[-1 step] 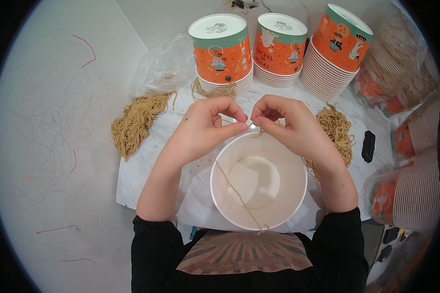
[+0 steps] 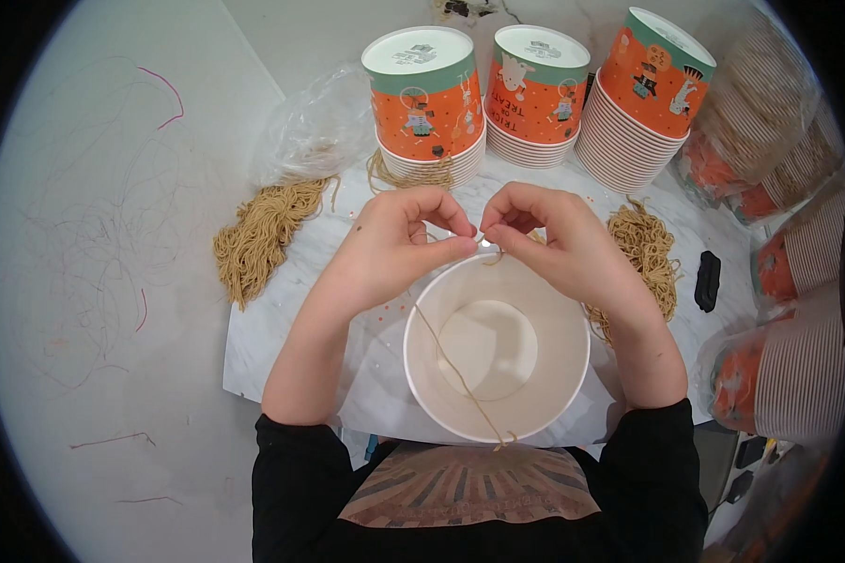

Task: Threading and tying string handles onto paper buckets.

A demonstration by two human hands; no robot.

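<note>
- Both forearms came up from the lower edge in black sleeves and bent inward, so the two hands met above the far rim of a white paper bucket (image 2: 496, 349).
- The left hand (image 2: 394, 246) was curled, thumb and forefinger pinched shut on a thin tan string (image 2: 453, 368) at the rim.
- The right hand (image 2: 556, 242) mirrored it, fingertips pinched on the same string end just beside the left fingertips, the other fingers folded.
- The string ran from the pinch down across the bucket's inside to the near rim, where it ended in a small knot.
- The bucket stood open side up on the tabletop (image 2: 282, 319), close against the person's body, with nothing but the string in it.
- Bundles of tan string lay either side: one to the left (image 2: 258, 239), one to the right (image 2: 646, 251).
- Beyond the hands stood three stacks of orange-and-green printed buckets (image 2: 427, 98), upside down.
- A crumpled clear plastic bag (image 2: 314, 131) lay at the left of the stacks.
- More nested buckets in plastic sleeves (image 2: 793, 366) were piled along the right edge, and a small black object (image 2: 707, 280) lay near them.
</note>
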